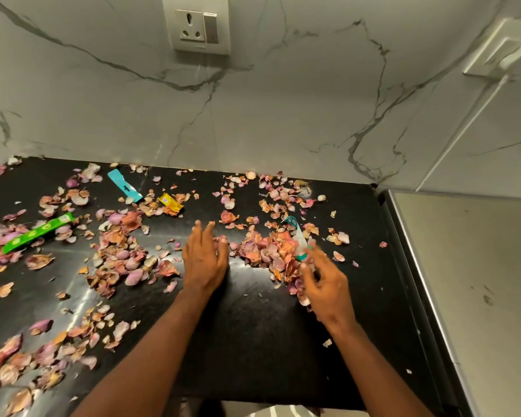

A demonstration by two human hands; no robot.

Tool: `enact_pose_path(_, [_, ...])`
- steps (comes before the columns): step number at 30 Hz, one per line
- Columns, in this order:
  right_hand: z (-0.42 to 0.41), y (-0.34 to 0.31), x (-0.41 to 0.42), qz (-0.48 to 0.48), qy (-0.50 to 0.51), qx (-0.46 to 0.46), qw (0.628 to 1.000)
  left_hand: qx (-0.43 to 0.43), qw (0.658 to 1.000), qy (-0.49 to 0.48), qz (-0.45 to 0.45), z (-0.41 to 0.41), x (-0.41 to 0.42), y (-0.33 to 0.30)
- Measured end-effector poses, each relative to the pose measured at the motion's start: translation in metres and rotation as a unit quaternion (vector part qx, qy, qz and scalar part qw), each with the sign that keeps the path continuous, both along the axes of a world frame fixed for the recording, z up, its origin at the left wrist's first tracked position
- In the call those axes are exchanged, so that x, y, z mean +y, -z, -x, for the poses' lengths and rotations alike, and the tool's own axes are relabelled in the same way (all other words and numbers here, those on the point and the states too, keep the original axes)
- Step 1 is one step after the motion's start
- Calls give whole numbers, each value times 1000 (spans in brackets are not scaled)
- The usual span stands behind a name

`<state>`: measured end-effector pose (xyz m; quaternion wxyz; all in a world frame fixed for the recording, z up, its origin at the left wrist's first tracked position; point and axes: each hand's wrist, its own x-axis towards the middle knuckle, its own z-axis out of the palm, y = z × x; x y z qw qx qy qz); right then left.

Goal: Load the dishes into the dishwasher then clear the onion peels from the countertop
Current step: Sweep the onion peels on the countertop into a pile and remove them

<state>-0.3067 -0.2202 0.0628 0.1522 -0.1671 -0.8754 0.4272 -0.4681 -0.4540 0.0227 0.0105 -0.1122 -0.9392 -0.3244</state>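
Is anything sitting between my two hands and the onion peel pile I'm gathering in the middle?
Nothing blocks them. The left hand and right hand flank the peel pile on the black countertop. A white-and-teal wrapper lies mixed into the pile by the right fingers.

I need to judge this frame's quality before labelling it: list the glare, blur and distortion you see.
Head view: pale glare streaks on the black countertop near the left hand; right hand smeared by motion blur, so its grip is unclear; wide-angle bending curves the counter edge and splays the marble wall; onion peels mid-frame stay sharp; lighting even, shadows soft.
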Motion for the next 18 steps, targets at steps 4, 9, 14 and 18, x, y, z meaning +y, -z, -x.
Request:
enact_pose_path(4, [7, 24, 53, -72, 97, -121, 985, 11, 997, 39, 64, 2, 5, 9])
enact_pose_path(9, [49, 42, 73, -143, 114, -230, 956, 12, 999, 40, 34, 6, 4, 8])
enact_pose_path(14, [73, 37, 15, -145, -31, -153, 977, 10, 999, 38, 0, 5, 3, 6])
enact_pose_path(18, [68, 32, -23, -113, -122, -118, 979, 0, 999, 29, -17, 5, 2, 7])
